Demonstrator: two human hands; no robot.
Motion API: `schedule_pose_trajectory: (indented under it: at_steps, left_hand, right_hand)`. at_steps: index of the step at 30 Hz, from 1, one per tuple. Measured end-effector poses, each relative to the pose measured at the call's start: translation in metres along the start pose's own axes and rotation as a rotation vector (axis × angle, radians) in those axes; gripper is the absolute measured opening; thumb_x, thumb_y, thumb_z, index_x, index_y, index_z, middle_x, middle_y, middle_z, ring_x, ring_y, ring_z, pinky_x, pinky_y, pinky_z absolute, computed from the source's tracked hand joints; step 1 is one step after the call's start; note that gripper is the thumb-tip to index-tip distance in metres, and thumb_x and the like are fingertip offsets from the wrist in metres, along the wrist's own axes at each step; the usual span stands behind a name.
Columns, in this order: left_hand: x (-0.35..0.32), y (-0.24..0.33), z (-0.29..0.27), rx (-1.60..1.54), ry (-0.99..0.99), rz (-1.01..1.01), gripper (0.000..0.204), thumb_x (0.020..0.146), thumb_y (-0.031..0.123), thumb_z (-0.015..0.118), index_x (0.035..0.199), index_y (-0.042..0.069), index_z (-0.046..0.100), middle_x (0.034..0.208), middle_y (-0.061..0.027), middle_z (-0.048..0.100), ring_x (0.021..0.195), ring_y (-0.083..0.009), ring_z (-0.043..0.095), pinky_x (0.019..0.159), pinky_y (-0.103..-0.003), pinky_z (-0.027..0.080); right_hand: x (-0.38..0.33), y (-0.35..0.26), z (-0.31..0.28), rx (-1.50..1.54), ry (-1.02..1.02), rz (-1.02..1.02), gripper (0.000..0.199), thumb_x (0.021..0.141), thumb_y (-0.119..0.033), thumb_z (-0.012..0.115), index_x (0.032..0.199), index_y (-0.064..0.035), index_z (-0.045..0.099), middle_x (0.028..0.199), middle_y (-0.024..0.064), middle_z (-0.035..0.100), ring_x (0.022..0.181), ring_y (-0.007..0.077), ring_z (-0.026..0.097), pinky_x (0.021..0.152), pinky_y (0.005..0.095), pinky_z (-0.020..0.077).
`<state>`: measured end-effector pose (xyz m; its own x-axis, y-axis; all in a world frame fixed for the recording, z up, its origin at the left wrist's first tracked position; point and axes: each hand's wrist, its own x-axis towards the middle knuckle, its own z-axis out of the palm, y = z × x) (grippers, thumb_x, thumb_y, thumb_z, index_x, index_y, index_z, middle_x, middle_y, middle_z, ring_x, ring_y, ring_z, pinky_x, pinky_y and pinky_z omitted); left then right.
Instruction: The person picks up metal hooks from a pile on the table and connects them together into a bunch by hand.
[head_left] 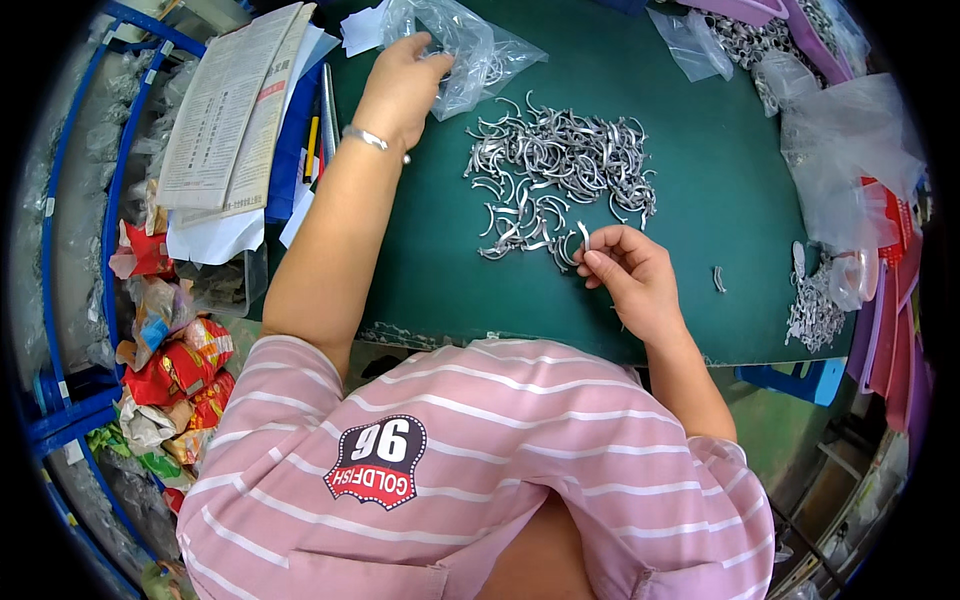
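Note:
A loose heap of small curved silver metal pieces (570,155) lies on the green tabletop (700,180). At the heap's near edge, my right hand (630,268) pinches one curved metal piece (583,236) between thumb and fingers; the piece stands tilted up from the fingertips. My left hand (400,90) reaches to the far left, over the near-left side of a clear plastic bag (465,75). Its thumb and forefinger are apart, and the other fingers are partly hidden. Some curved pieces (495,68) show through the bag's plastic.
One stray metal piece (719,279) lies right of my right hand. Near the right edge sits a smaller pile of metal parts (815,305), below a large plastic bag (850,140). Pink trays (810,35) fill the far right corner. Printed sheets (230,110) stand at the left.

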<state>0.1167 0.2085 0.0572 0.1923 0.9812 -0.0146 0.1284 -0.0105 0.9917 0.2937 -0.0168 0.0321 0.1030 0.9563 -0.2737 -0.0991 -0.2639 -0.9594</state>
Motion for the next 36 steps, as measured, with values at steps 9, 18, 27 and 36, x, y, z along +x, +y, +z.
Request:
schedule_pose_trajectory:
  at_steps: [9,18,27,36]
  left_hand:
    - [-0.125,-0.019,0.038,-0.346,-0.621,-0.376,0.012,0.079,0.009,0.066,0.087,0.000,0.062,0.080,-0.0050,0.062,0.065,-0.0075,0.053,0.059,-0.019,0.043]
    - [-0.131,-0.022,0.025,-0.544,-0.386,-0.546,0.015,0.086,0.014,0.059,0.081,0.001,0.060,0.077,-0.0064,0.062,0.058,-0.0076,0.052,0.050,-0.018,0.042]
    - [-0.147,-0.018,0.035,-0.525,-0.484,-0.567,0.014,0.079,0.006,0.066,0.089,-0.003,0.061,0.083,-0.0071,0.063,0.069,-0.0113,0.060,0.060,-0.021,0.049]
    - [-0.140,-0.019,0.025,-0.664,-0.371,-0.510,0.014,0.090,0.017,0.053,0.089,0.003,0.054,0.088,-0.0080,0.061,0.065,-0.0092,0.056,0.054,-0.020,0.044]
  right_hand:
    - [-0.001,-0.008,0.016,-0.548,0.152,-0.589,0.007,0.077,0.002,0.060,0.084,-0.0002,0.060,0.079,0.0108,0.061,0.069,0.0227,0.059,0.064,0.0285,0.0474]
    - [0.005,-0.001,-0.013,-1.006,0.200,-0.522,0.011,0.073,0.002,0.062,0.084,-0.0007,0.060,0.083,0.0109,0.056,0.076,0.0286,0.056,0.066,0.0338,0.0461]
    - [-0.002,-0.002,0.003,-0.520,0.055,-0.505,0.009,0.074,0.006,0.060,0.080,-0.0005,0.057,0.080,0.0108,0.056,0.072,0.0245,0.056,0.065,0.0306,0.0461]
    - [0.005,-0.002,0.000,-0.886,0.057,-0.500,0.010,0.071,-0.001,0.065,0.080,-0.0010,0.059,0.081,0.0104,0.056,0.077,0.0275,0.056,0.066,0.0344,0.0461]
